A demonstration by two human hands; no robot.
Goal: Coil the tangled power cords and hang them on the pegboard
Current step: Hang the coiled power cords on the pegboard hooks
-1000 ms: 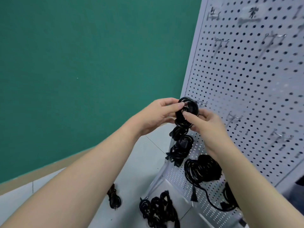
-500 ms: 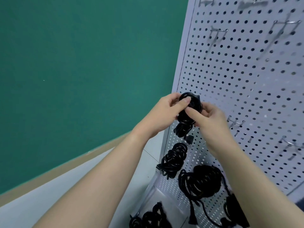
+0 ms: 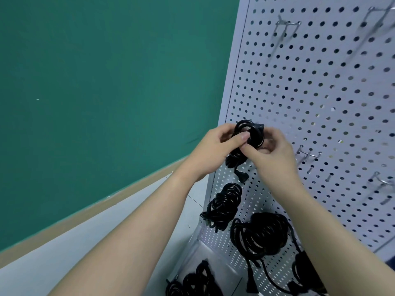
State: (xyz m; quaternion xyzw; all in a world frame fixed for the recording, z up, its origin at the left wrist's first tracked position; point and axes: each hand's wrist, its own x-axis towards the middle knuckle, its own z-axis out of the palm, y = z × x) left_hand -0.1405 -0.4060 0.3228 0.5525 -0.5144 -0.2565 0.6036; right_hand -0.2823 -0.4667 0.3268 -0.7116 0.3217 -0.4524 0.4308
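**Both hands close on a coiled cord at the pegboard's edge**

The left hand (image 3: 210, 153) has its fingers curled round the black coiled cord (image 3: 249, 136), thumb pressed across the front of the loops. The right hand (image 3: 272, 155) meets it from the other side, thumb and fingers pinching the same bundle, the two thumbs almost touching. The cord sits high against the left edge of the pegboard (image 3: 320, 92), its glossy loops bunched into a tight ring with a blocky plug (image 3: 241, 177) dangling just below the hands.

The board is pale grey sheet metal, punched with even rows of round holes and studded with thin wire hooks (image 3: 307, 154). Lower down hang two more bundles: a smaller coil (image 3: 223, 207) and, beside it, a bigger coil (image 3: 259, 233). A loose heap of cords (image 3: 192, 283) lies on the board's base. Behind is a flat green wall (image 3: 106, 82).
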